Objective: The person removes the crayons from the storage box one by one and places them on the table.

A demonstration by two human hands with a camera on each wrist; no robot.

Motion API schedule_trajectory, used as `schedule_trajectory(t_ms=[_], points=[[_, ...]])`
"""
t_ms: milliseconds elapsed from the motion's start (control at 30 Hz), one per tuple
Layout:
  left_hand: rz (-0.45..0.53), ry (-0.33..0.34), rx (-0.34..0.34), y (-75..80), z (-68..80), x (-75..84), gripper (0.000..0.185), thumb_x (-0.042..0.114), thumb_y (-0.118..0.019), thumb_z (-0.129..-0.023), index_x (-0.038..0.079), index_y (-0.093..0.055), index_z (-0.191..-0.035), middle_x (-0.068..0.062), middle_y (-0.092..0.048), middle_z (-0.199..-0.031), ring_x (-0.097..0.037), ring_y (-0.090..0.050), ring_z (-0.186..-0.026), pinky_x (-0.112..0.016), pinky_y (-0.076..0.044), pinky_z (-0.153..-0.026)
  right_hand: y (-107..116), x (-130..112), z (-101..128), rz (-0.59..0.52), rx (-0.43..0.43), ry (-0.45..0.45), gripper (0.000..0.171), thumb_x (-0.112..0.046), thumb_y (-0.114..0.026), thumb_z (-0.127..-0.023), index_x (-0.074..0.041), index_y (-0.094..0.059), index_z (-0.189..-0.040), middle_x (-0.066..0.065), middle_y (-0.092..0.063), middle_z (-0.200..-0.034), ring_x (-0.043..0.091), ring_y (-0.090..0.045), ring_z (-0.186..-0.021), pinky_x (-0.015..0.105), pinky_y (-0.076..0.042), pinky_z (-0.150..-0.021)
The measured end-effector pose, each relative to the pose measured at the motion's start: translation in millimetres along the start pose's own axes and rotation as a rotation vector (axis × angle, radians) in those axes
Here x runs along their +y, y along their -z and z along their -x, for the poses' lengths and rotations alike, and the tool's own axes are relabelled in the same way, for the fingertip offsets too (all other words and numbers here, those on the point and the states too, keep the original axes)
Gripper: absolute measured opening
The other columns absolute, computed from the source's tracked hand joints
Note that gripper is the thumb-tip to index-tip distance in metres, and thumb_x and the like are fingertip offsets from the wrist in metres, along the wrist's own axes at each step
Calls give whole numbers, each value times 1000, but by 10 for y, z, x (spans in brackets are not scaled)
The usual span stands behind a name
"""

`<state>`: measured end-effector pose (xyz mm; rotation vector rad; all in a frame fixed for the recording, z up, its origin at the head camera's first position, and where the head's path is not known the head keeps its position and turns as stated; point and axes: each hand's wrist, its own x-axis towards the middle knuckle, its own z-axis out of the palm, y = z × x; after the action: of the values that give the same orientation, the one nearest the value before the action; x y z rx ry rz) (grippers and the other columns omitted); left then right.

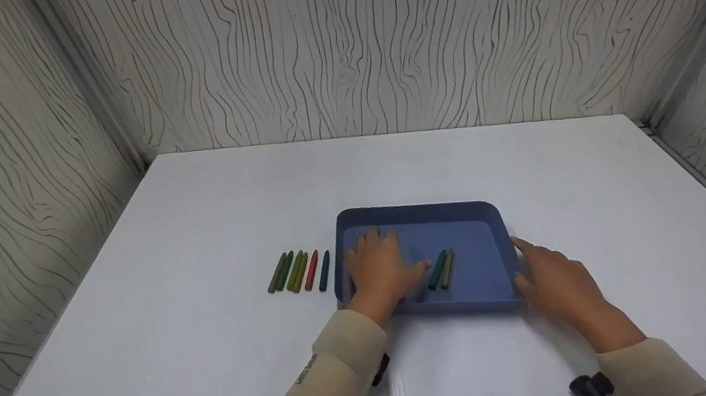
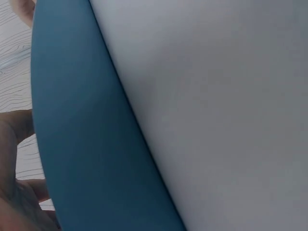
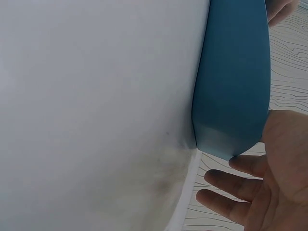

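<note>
A shallow blue tray lies on the white table. My left hand is palm down over its left part, fingers spread forward and thumb pointing right; what is under the palm is hidden. Just right of that thumb, a dark green crayon and an olive crayon lie side by side inside. My right hand holds the tray's right wall near the front corner. In the right wrist view, the index finger touches the outside of the tray wall, the thumb tip is hidden behind it, and the other fingers extend freely.
Left of the tray several crayons lie in a row, among them a red crayon and a dark green crayon close to the tray wall. Wood-patterned panels enclose the white table at the back and both sides.
</note>
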<state>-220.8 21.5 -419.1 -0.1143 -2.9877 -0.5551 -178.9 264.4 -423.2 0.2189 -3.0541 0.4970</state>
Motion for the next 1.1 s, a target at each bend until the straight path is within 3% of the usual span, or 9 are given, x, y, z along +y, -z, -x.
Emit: schedule_trajectory(t_ms=[700, 1100], points=[[18, -80, -66, -144, 48, 187, 50, 36, -82, -73, 16, -69, -117, -5, -61, -102, -22, -55, -98, -39, -41, -82, 1, 11, -12, 3, -6, -1, 58, -13, -58, -91, 6, -36, -142, 31, -48, -132, 49, -44, -118, 62, -34, -93], [147, -37, -165, -161, 42, 235, 24, 19, -78, -80, 16, -74, -103, 1, -66, -93, -18, -60, -90, -37, -45, -82, -3, 15, -9, -6, -8, -7, 57, -13, -56, -91, 6, -36, -142, 30, -47, -133, 49, -44, -119, 62, -34, -93]])
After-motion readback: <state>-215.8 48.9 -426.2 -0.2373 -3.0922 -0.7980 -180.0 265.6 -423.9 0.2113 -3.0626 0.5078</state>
